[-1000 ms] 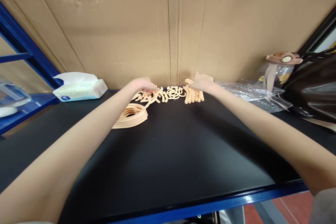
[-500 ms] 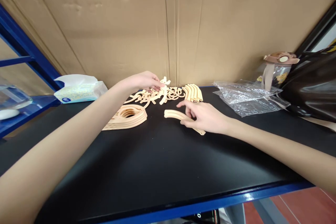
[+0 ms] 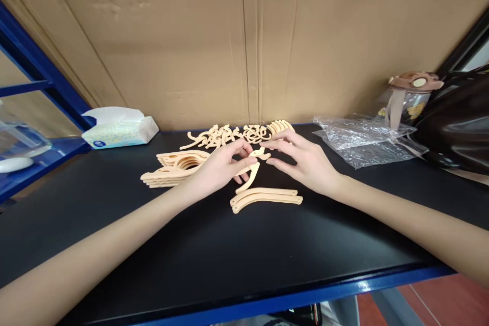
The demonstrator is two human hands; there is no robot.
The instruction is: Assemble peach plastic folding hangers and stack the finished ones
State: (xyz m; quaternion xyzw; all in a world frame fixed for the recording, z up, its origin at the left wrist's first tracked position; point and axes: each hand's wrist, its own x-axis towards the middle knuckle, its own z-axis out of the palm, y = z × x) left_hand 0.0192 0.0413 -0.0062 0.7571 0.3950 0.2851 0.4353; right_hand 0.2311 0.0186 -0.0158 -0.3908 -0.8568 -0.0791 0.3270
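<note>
My left hand (image 3: 221, 163) pinches a beige hanger hook piece (image 3: 250, 179) between thumb and fingers, a little above the black table. Its lower curved end points down toward me. My right hand (image 3: 311, 160) is at the piece's upper right end, thumb and forefinger apart around it; whether they touch it I cannot tell. Just below both hands, two curved hanger arms (image 3: 267, 198) lie side by side on the table. Left of my left hand, and partly behind it, is a stack of beige hanger parts (image 3: 164, 178).
A heap of small hook pieces (image 3: 217, 136) lies at the back, with a row of curved arms (image 3: 281, 125) beside it. A tissue pack (image 3: 120, 132) stands back left. To the right are a crumpled clear plastic bag (image 3: 367, 142) and a drinking bottle (image 3: 414, 97). Cardboard (image 3: 171, 51) walls the back.
My left hand has brought the hook piece from the heap toward me. My right hand has let go of the hanger arms, now flat on the table, and moved up to the hook piece.
</note>
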